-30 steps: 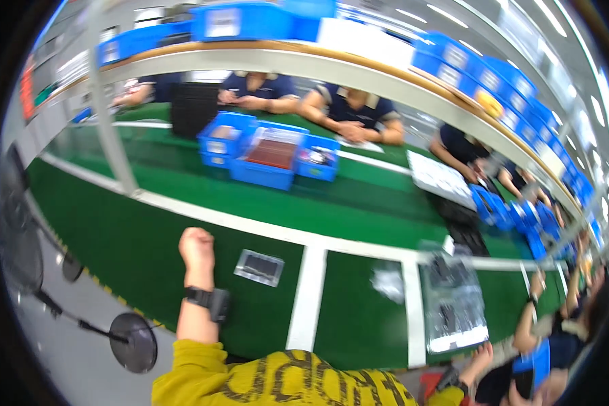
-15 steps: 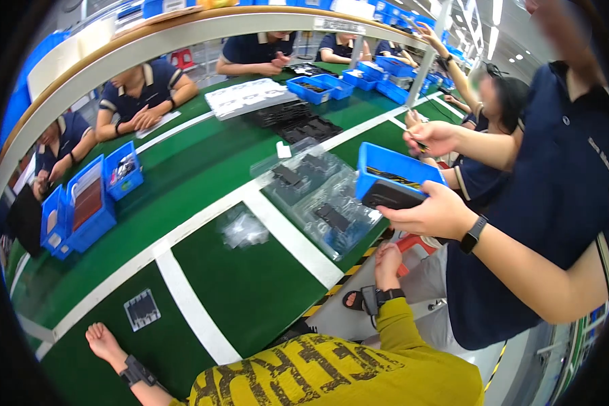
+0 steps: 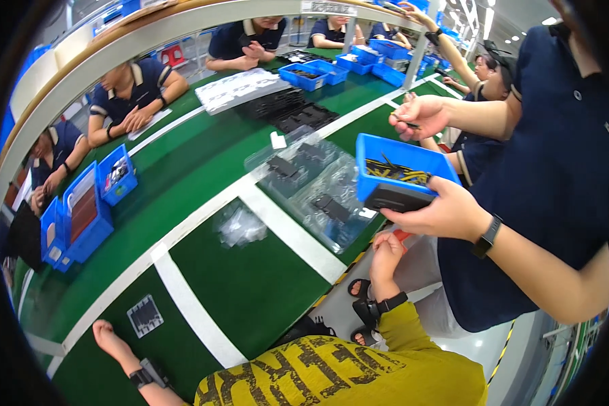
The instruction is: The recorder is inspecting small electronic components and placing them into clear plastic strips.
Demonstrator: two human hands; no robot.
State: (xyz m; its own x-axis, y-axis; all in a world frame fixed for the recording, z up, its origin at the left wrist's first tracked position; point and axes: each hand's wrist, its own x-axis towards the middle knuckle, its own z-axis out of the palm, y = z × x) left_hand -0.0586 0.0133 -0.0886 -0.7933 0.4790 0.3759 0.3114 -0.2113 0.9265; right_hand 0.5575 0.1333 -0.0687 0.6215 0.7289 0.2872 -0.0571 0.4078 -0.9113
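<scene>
My left hand (image 3: 105, 334) rests on the green table at the lower left, fingers curled in, with nothing visible in it. Just right of it lies a small clear tray of dark flat pieces (image 3: 145, 316). My right hand (image 3: 387, 253) is raised past the table's edge with its fingers curled, and no object shows in it. Above that hand a co-worker's hand (image 3: 446, 211) holds a blue bin (image 3: 413, 154) of yellow-and-black slim pieces, with a dark flat device against its front. The co-worker's other hand (image 3: 423, 116) pinches some of these thin pieces.
Clear plastic trays (image 3: 331, 233) with dark parts lie near the bin. A heap of clear plastic bags (image 3: 242, 227) sits mid-table. Blue bins (image 3: 91, 220) stand at left, black trays (image 3: 304, 116) and white sheets (image 3: 240, 91) farther back. Other people sit across the table.
The co-worker's bin has tilted, showing more of its contents, and their other hand has shifted slightly left. My right hand has risen a little; my left stays on the table.
</scene>
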